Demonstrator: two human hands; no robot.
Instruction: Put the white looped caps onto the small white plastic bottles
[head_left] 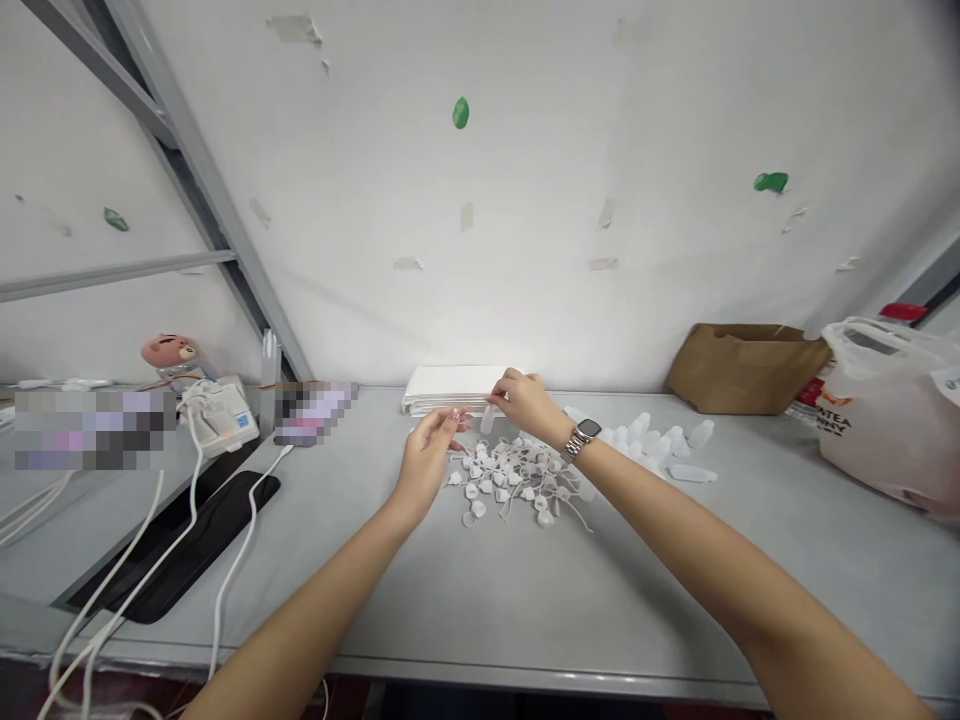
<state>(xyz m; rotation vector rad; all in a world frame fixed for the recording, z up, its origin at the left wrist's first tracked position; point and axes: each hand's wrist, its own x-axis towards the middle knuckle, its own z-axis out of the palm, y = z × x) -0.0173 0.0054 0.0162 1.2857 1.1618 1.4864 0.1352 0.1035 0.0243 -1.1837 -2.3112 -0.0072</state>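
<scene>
1. Right hand (529, 402): fingertips pinched narrow on 1 small translucent plastic piece (487, 420), which hangs below them, above the table and just beyond the heap of caps.
2. Left hand (425, 460): raised, fingers half curled, thumb up, near the right hand but apart from it; whether anything sits between its fingertips cannot be told.
3. Small white plastic caps (517, 475), with thin cords: 1 loose heap, below and between both hands.
4. Translucent plastic sleeves (646, 440): 1 loose group, to the right of the right hand, beyond its wrist.
5. Wristwatch (587, 430), metal band, dark square face: on the right wrist.
6. Folded white sheets (450, 380): 1 flat stack, just beyond both hands, against the wall.
7. Brown paper bag (739, 370): well to the right of the right hand.
8. White plastic carrier bag (885, 425), printed: farther right of that hand, beside the paper bag.
9. Smartphone (313, 412), screen blurred, 1 white cable (244, 540) attached: to the left of the left hand.
10. Grey table (465, 600): under everything, both hands above it.
</scene>
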